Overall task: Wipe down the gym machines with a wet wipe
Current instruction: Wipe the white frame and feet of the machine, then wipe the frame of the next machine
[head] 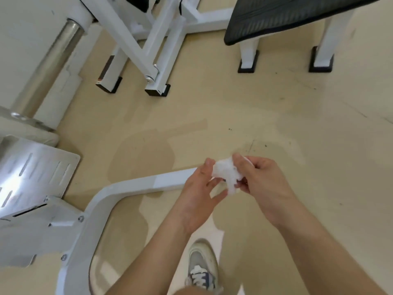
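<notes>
A crumpled white wet wipe [226, 172] hangs between both hands, above the beige floor. My left hand [198, 195] pinches its left side with the thumb and fingers. My right hand [262, 182] grips its right side, fingers curled over it. Just below and left of the hands runs the curved white base tube [136, 184] of a gym machine. Part of the wipe is hidden behind my right fingers.
A ridged metal footplate [36, 173] and a chrome bar [49, 67] stand at the left. White frame legs [155, 60] with black feet are at the top centre. A black padded bench [282, 15] sits at the top right. My shoe [202, 267] is below.
</notes>
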A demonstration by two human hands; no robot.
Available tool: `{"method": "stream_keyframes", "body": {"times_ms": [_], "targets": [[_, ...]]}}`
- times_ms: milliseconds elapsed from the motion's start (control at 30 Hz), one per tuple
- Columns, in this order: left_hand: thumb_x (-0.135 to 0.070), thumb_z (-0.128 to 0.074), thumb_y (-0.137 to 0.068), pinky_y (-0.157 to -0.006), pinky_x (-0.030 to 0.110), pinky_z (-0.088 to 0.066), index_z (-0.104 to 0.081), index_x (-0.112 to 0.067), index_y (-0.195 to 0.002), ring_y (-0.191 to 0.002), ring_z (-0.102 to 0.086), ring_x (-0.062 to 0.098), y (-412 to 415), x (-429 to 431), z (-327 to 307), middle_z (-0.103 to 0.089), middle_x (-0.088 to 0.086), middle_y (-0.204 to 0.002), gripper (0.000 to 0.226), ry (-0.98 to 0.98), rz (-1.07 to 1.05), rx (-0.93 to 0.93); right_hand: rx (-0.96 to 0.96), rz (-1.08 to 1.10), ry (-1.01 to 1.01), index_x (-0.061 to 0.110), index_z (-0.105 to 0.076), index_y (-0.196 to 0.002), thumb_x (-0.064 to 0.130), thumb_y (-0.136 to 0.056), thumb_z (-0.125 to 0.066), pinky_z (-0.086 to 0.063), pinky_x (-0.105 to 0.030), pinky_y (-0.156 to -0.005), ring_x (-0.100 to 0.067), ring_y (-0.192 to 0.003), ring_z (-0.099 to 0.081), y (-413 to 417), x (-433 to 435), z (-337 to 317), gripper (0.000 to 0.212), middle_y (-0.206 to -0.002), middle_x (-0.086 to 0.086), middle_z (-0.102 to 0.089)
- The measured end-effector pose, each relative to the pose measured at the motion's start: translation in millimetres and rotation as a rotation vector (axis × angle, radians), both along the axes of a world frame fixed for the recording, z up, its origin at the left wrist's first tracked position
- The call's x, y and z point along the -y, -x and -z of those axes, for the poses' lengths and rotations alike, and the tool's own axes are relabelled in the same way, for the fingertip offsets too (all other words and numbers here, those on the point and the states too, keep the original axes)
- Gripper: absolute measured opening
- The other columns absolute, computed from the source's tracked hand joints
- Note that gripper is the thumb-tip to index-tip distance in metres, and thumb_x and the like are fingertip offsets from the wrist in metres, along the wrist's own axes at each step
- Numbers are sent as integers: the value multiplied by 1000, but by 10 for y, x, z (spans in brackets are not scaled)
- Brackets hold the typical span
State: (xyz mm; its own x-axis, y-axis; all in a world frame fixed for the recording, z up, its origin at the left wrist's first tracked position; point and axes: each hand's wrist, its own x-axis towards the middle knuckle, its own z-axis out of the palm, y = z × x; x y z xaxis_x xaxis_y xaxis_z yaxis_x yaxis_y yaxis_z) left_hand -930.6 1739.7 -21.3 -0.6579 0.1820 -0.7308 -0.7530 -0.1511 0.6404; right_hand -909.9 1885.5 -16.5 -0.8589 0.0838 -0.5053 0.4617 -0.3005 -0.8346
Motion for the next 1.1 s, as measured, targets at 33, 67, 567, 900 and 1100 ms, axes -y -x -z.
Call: {"method": "stream_keyframes", "body": {"times_ms": [33, 67, 567, 900, 1100], "targets": [[-58, -65, -79, -98, 41, -47, -50, -9, -135, -114, -55, 21, -74, -72, -193, -58, 13, -131, 76, -41, 47, 1, 12, 3, 33, -7, -67, -82, 29, -98, -53, -48, -24, -59, -15, -57, -56, -33, -76, -178, 42, -68, -21, -61], [-55, -68, -78, -100, 41, -44, -49, -9, -137, -113, -55, 22, -157, -143, -380, -58, 13, -131, 78, -89, 72, 5, 23, -1, 50, -12, -64, -86, 34, -98, -52, -48, -31, -65, -20, -63, -56, -67, -152, -358, 48, -74, -29, -61], [-40, -61, -84, -71, 32, -57, -73, -6, -82, -83, -70, 25, -538, -799, -3755, -72, 15, -91, 36, 121, -191, -49, -32, -499, 83, 52, -54, -121, 45, -64, -84, -51, -32, -86, -7, -96, -66, -312, -895, -3491, 65, -102, 14, -69], [-37, -81, -70, -59, 30, -47, -69, -4, -85, -69, -60, 24, 144, -162, -4536, -63, 17, -80, 38, 165, -189, -219, -4, -415, -82, 5, -70, -74, 9, -84, -64, -38, -28, -61, -16, -64, -51, 730, -350, -4354, 12, -69, -8, -60], [-21, -83, -69, -55, 25, -42, -66, -19, -75, -65, -54, 18, 608, 482, -4454, -61, 5, -73, 18, 190, -304, -253, 77, -571, -142, 3, -64, -66, 9, -87, -53, -38, -36, -68, -22, -69, -50, 1613, 182, -4423, 24, -64, -5, -58]]}}
